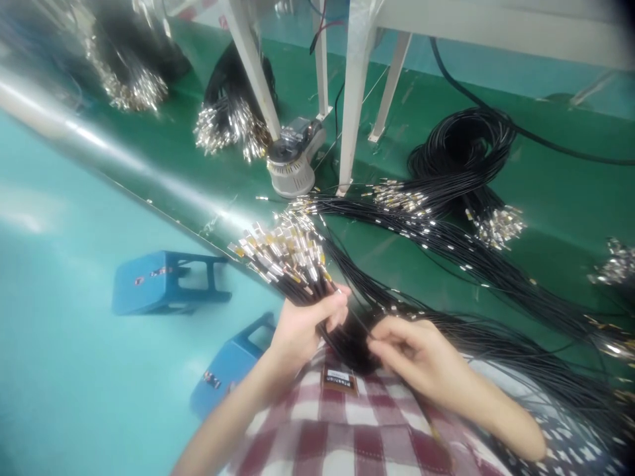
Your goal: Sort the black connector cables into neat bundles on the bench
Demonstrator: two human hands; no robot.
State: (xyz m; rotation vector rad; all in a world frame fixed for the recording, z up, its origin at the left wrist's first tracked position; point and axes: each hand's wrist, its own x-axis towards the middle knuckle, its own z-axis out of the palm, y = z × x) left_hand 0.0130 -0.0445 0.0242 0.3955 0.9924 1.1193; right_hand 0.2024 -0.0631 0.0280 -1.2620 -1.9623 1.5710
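A smooth green worktop (555, 192) spreads before you. Over your checked fabric garment (307, 430), your left hand (310, 324) curls its fingers around a black cable bundle (295, 264) with shiny metallic tips; your right hand (411, 350) pinches a thin cable (360, 324). Upside down, your label (340, 380) reads "fashion".

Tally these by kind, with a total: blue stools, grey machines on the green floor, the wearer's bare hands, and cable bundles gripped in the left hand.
Blue stools: 2
Grey machine: 1
Bare hands, left hand and right hand: 2
Gripped cable bundle: 1
Total: 6
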